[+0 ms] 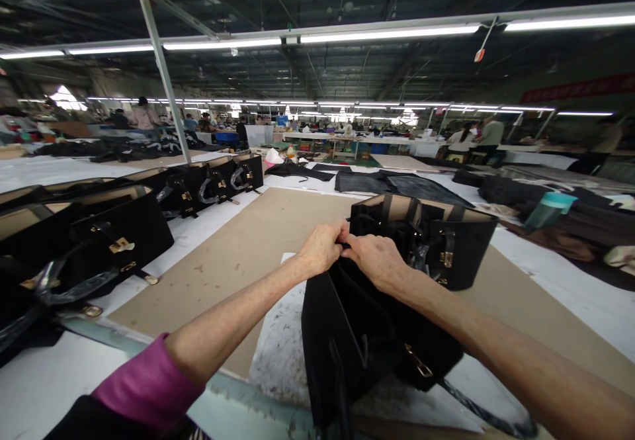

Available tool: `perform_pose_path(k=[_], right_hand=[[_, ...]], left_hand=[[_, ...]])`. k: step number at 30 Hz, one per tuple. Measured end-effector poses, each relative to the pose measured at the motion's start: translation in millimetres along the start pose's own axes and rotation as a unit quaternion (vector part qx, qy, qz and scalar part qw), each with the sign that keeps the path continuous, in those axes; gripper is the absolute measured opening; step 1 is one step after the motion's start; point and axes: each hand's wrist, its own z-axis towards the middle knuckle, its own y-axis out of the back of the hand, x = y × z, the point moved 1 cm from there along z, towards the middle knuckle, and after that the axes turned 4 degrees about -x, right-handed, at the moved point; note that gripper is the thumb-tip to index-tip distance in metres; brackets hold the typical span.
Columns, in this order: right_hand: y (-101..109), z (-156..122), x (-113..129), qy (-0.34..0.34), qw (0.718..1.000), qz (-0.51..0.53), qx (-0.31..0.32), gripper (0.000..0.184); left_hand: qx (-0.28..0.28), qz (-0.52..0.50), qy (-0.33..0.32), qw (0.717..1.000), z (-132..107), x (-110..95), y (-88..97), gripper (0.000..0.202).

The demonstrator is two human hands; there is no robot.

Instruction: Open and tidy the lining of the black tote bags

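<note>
Left hand [322, 248] and right hand [377, 258] are pinched tight together on the top edge of the black handbag [347, 334], fingers closed on the material, knuckles almost touching. The handbag stands on the near edge of the bench [238, 255], just in front of me, partly on a scuffed pale sheet. From where I sit it looks well along: the body is sewn up, a gold clasp shows low on its side, and a strap trails off towards the right. What my fingers grip at the mouth is hidden, so I judge only that the top is the part being worked. It is matt black, soft-sided and slumping a little. A second bag [461, 248] stands just behind it, open, with a tan lining. A row of bags [124, 228] lines the left.
</note>
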Motion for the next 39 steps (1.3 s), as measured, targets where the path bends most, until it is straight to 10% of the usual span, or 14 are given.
perform_pose_path(k=[5, 10, 17, 26, 39], right_hand=[[-1, 12, -4, 0.056, 0.998, 0.025, 0.029, 0.026], [2, 13, -6, 0.05, 0.997, 0.026, 0.045, 0.027], [14, 11, 5, 0.026, 0.998, 0.016, 0.053, 0.028], [41, -14, -6, -0.01, 0.998, 0.013, 0.056, 0.026], [49, -49, -38, -0.067, 0.989, 0.087, 0.099, 0.026]], left_hand=[[-0.026, -0.015, 0.025, 0.999, -10, -10, 17.5, 0.027], [-0.129, -0.026, 0.102, 0.986, -85, -51, 39.7, 0.03], [-0.174, 0.036, 0.246, 0.953, -183, -101, 2.6, 0.082], [-0.16, 0.042, 0.311, 0.936, -174, -95, 7.3, 0.063], [0.062, -0.362, 0.211, 0.906, -148, -21, 59.6, 0.037]])
